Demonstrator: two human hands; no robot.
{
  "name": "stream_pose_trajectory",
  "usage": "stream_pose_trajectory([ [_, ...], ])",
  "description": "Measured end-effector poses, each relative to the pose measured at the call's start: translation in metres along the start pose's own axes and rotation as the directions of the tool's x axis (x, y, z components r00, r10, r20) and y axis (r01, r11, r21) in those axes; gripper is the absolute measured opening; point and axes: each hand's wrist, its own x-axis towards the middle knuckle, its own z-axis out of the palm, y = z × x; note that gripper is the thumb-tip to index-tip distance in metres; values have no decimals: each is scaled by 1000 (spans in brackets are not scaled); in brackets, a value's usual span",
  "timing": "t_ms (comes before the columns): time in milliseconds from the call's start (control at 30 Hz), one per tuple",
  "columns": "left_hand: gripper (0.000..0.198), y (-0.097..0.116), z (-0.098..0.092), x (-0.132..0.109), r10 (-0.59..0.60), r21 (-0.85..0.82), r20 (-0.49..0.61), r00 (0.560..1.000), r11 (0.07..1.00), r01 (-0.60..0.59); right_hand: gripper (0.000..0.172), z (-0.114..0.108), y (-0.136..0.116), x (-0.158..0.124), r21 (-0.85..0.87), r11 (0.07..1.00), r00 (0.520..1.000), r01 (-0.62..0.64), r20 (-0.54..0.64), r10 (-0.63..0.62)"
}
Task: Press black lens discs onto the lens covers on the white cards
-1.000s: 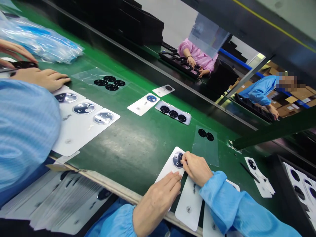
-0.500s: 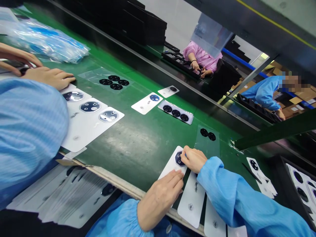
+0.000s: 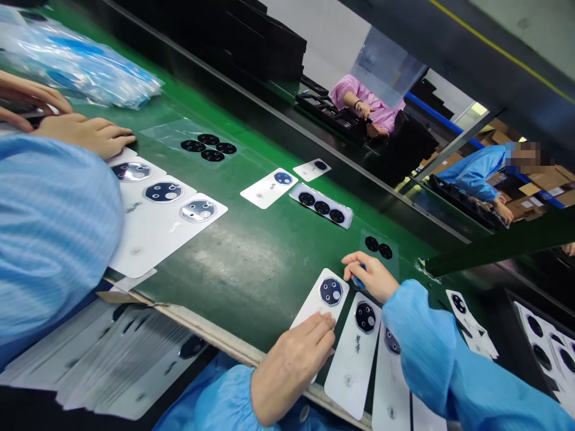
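My left hand [image 3: 294, 362] lies flat over the lower part of a white panel [image 3: 317, 299], whose dark octagonal disc [image 3: 331, 291] shows a pale round spot. Just above and to the right of that panel, my right hand [image 3: 371, 275] is raised with its fingers closed on a small blue piece [image 3: 360, 275], partly hidden by them. A second white panel [image 3: 348, 383] with a dark disc [image 3: 365, 316] lies alongside to the right. The third panel [image 3: 390, 389] is partly covered by my right sleeve. Beyond my right hand, two black discs [image 3: 378, 247] sit on clear film.
At left, a co-worker's blue sleeve [image 3: 54, 203] and hand [image 3: 85, 134] are beside several white panels [image 3: 148, 242]. Further back lie film with black discs [image 3: 209, 148], a strip of three discs [image 3: 321, 207] and plastic bags [image 3: 85, 66]. A green beam [image 3: 498, 242] crosses at right.
My right hand has lifted off the panel's disc and moved right, uncovering it and the neighbouring disc. The blue piece now shows in its fingers. My left hand has stayed on the panel.
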Motion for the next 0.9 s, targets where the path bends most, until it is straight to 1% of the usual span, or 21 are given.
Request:
stream_pose_trajectory([
  [67,20,0,0,0,-2,-8,-7,1000,1000,2,26,2,11,-12,1,1000,1000,4,-19,-4],
  [133,20,0,0,0,-1,-6,-13,1000,1000,1,30,7,16,-20,-16,1000,999,21,-37,-21],
  [167,20,0,0,0,-1,-3,-14,1000,1000,1,29,11,17,-22,-30,999,999,34,-41,-35],
  [233,20,-1,0,0,-1,3,-16,1000,1000,1,20,17,16,-23,-65,996,997,66,-39,-69],
  [267,21,-1,0,0,0,5,-15,1000,1000,0,17,19,15,-23,-83,993,996,82,-35,-85],
  [367,21,-1,1,0,2,9,-8,1000,1000,-2,16,24,14,-23,-125,985,992,123,-22,-126],
  [500,20,-1,2,-1,-9,-13,-7,1000,1000,9,11,24,15,-25,-140,979,988,150,-16,-154],
  [667,20,-1,1,1,3,-3,-12,1000,1000,-3,5,21,17,-15,-126,981,989,150,34,-147],
  [800,21,-1,0,1,6,7,-13,1000,1000,-6,9,20,14,-6,-151,978,987,141,97,-127],
  [900,21,-2,1,0,5,6,-17,1000,1000,-5,10,20,7,-8,-202,970,987,135,118,-113],
])
